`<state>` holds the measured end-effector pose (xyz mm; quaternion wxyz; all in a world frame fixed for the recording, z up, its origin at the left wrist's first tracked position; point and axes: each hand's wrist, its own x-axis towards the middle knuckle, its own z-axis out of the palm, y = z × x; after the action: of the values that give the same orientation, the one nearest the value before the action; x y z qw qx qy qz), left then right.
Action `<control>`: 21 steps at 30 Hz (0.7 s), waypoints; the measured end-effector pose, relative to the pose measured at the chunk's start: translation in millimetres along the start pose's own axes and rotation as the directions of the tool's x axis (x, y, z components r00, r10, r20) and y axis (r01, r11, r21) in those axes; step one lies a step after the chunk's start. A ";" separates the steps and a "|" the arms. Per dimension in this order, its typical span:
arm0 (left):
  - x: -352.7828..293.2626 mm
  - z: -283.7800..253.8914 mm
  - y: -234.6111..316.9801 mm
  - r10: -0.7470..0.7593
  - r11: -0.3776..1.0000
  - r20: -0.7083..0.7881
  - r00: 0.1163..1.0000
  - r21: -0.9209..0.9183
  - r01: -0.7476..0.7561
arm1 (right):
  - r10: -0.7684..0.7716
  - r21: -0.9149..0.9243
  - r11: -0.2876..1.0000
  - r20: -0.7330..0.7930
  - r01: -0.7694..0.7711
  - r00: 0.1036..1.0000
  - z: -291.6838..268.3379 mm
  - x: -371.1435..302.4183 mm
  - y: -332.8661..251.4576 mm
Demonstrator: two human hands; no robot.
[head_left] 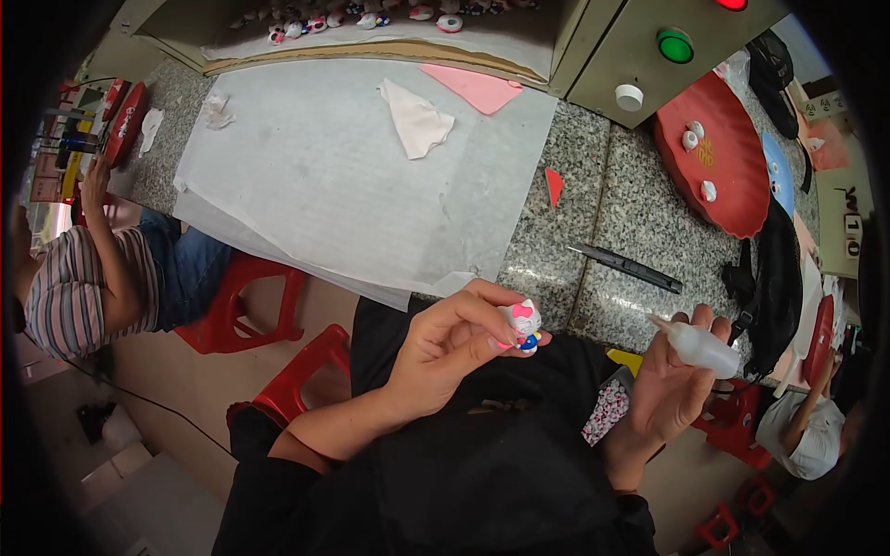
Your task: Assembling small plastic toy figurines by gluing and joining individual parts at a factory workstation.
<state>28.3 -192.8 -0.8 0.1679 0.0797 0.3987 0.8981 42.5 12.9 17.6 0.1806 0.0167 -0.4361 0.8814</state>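
My left hand pinches a small cat-like figurine between thumb and fingers. The figurine has a white head, a pink bow and a blue and yellow body. A translucent white squeeze bottle with a thin nozzle lies across the fingers of my right hand, its tip pointing left toward the figurine but apart from it. Both hands are above my lap, just in front of the worktop edge. Beside my right wrist is a dark container of tiny white, pink and dark pieces.
A white paper sheet covers much of the granite worktop, with cloth scraps on it. A black utility knife lies at right, near a red tray holding small white parts. Finished-looking figurines fill the cabinet opening. A person sits at left.
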 end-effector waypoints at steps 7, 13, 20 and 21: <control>-4.9 2.1 -3.0 0.082 0.986 0.040 0.996 0.143 -0.087 | -0.021 -0.107 0.994 0.018 0.023 1.000 33.7 -13.0 27.9; -9.1 5.6 -2.9 -0.001 0.992 -0.004 1.000 0.124 0.002 | -0.294 -0.443 0.775 0.380 0.451 0.877 33.9 -17.6 56.6; -8.6 6.7 -3.1 0.018 0.992 -0.022 1.000 0.122 -0.015 | -0.306 -0.474 0.764 0.331 0.438 0.893 35.1 -14.7 44.5; -8.4 6.0 -3.1 0.023 0.991 -0.022 1.000 0.134 -0.020 | -0.309 -0.435 0.813 0.240 0.386 0.920 36.2 -14.4 43.8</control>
<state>38.5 -189.8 0.8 0.1480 0.0846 0.4590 0.8719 36.8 -43.8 3.8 0.3022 0.1216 -0.6407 0.6953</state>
